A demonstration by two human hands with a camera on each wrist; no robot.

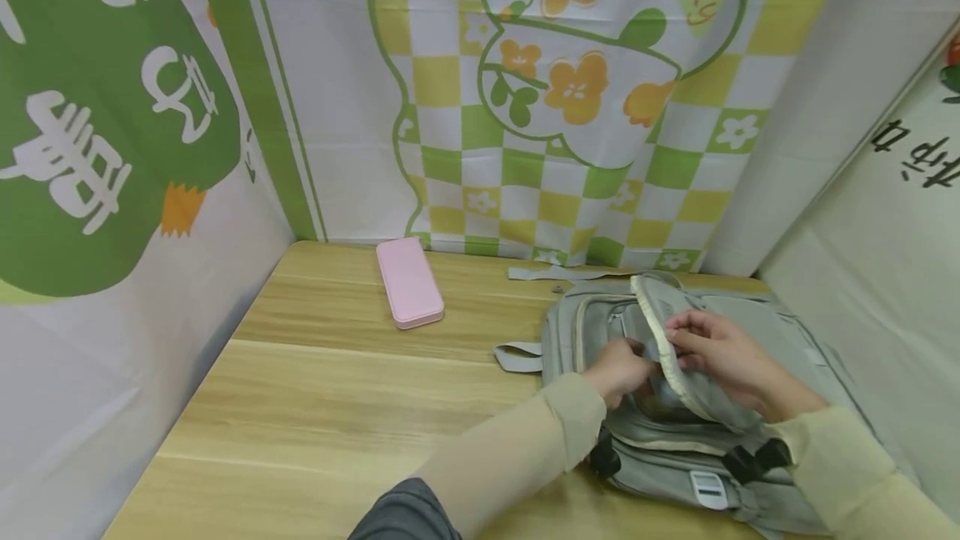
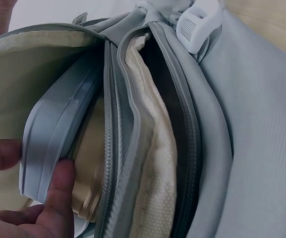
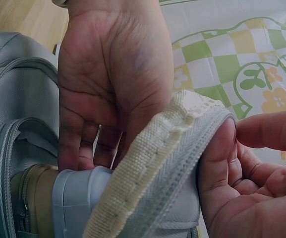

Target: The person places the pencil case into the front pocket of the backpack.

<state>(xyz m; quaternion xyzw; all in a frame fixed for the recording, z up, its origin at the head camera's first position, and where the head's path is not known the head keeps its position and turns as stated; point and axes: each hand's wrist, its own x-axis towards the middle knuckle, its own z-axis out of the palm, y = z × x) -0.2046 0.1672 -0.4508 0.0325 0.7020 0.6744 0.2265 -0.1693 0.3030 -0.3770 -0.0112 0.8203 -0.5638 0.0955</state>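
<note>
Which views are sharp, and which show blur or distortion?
Head view: even light, wide-angle bending at the edges, backpack sharp. Left wrist view: light-blue case fairly clear, slight blur by the zipper. Right wrist view: close, soft focus on the flap edge.

Grey backpack lies flat at the table's right edge, front pocket unzipped, cream-lined flap lifted up. Pale blue-grey flat case sits halfway inside that pocket, standing on edge, one end sticking out.
</note>
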